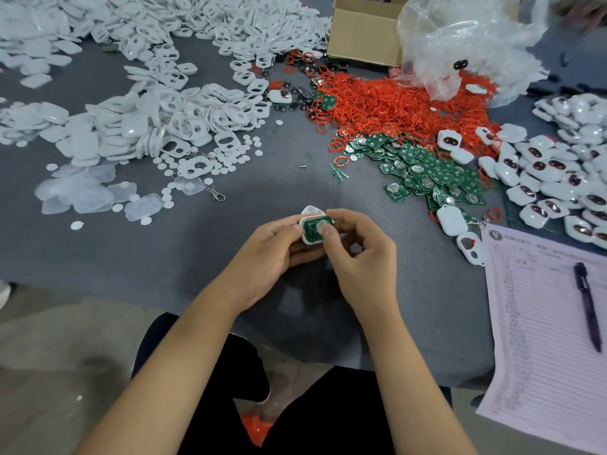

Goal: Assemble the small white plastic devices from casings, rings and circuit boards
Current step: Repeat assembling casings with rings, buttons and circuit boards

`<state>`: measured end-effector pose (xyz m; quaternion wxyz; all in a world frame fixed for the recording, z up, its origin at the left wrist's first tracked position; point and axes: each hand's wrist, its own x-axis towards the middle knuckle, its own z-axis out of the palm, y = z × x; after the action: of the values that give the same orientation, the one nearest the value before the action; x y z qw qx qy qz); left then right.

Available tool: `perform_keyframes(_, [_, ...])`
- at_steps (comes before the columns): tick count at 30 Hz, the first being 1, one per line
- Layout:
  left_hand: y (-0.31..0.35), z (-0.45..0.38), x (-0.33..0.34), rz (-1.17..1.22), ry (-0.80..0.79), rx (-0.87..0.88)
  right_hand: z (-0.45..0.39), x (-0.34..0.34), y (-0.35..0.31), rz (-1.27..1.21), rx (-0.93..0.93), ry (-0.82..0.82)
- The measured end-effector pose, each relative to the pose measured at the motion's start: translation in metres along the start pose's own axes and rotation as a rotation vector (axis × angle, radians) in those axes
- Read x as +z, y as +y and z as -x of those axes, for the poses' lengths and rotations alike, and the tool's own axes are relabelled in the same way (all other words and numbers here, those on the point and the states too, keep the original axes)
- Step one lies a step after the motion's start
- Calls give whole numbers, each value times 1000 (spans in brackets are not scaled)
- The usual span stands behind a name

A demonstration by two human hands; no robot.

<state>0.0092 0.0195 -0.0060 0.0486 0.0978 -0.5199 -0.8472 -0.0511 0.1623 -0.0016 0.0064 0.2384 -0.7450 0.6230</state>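
A white casing (308,239) with a green circuit board (311,227) lying in it is held over the grey table (230,224) near its front edge. My left hand (276,249) grips the casing from the left and below. My right hand (358,254) holds it from the right, the thumb pressing on the board's round metal cell. Another white casing half (312,210) shows just behind. Loose green circuit boards (427,172) lie to the right, red rings (394,106) behind them, white casings (164,119) in heaps at the left.
Finished white devices (558,178) pile up at the right. A printed sheet (542,323) with a dark pen (588,307) lies at the front right. A cardboard box (361,31) and a clear plastic bag (466,47) stand at the back. Small white discs (226,159) are scattered left of centre.
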Motion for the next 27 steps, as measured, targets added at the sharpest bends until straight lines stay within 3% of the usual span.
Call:
perform_keyframes(19, [0, 0, -2, -21, -40, 9, -2, 1, 4, 104, -101, 24])
perform_keyframes(27, [-2, 5, -2, -186, 3, 94, 0, 1, 0, 43, -36, 4])
